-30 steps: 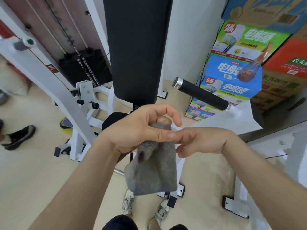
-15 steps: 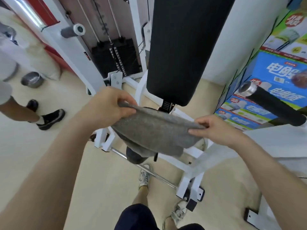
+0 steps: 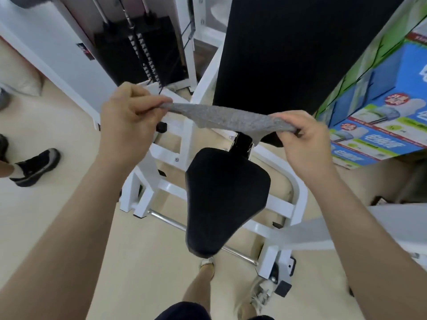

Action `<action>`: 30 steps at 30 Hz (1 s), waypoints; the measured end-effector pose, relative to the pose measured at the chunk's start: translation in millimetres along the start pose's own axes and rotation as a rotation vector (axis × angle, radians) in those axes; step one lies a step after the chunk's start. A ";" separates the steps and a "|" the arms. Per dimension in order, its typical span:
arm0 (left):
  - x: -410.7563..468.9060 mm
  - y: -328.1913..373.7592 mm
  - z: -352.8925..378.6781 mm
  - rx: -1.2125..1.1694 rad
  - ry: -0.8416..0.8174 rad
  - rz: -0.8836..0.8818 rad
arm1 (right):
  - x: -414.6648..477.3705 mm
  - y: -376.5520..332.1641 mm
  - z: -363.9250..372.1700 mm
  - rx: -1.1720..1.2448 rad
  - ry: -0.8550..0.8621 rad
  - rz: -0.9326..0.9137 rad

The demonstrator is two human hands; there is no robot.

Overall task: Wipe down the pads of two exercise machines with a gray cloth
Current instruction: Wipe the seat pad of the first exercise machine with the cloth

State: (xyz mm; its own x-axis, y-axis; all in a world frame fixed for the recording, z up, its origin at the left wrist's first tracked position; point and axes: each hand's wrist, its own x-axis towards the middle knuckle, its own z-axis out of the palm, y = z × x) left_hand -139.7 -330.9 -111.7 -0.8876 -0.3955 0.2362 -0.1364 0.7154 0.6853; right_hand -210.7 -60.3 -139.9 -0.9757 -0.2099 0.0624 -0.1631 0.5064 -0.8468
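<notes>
Gym room: white-framed exercise machine (image 3: 159, 181) with black weight stack (image 3: 143, 47), cables, padded black seat (image 3: 221, 199) and tall back pad (image 3: 288, 49); printed drink cartons (image 3: 379, 125) stacked alongside on pale floor (image 3: 57, 211).

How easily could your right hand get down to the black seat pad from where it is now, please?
Probably yes, easily: the right hand hovers above the seat pad with nothing between them; it and the left hand only hold the gray cloth stretched.

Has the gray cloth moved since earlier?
Yes: the cloth hung below the back pad; now left hand and right hand stretch it across that pad's lower edge.
</notes>
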 end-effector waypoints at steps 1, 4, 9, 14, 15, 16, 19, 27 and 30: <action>-7.4 -12.7 5.7 0.000 -0.039 0.020 | -6.2 12.1 5.5 -0.006 0.004 -0.004; -34.1 -57.7 29.5 0.116 -0.262 0.083 | -32.6 57.7 29.5 -0.112 -0.045 0.052; -63.8 -118.6 76.7 0.457 -0.981 0.039 | -58.1 122.1 63.1 -0.601 -0.855 0.340; -54.3 -126.2 149.6 0.311 -0.735 -0.066 | -31.7 133.4 118.1 -0.572 -0.844 0.281; -56.4 -127.0 171.0 0.304 -0.690 -0.014 | -26.9 136.1 138.4 -0.537 -0.779 0.231; -62.9 -129.0 191.1 0.342 -0.701 0.035 | -24.9 140.1 157.4 -0.529 -0.755 0.194; -92.3 -145.4 228.5 0.563 -0.824 -0.002 | -41.6 163.0 196.1 -0.635 -0.720 0.112; -39.8 -169.9 281.7 0.564 -0.792 -0.096 | 9.3 205.7 227.9 -0.687 -0.529 0.129; -12.5 -173.3 301.8 0.538 -0.815 -0.138 | 36.4 217.9 235.0 -0.683 -0.488 0.215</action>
State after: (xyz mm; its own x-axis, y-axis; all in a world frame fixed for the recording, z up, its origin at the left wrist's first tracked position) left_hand -237.8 -276.1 -441.4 -0.8527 -0.1217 -0.5081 -0.2644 0.9392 0.2188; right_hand -247.4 -154.2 -446.4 -0.8491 -0.3086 -0.4287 -0.1872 0.9347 -0.3021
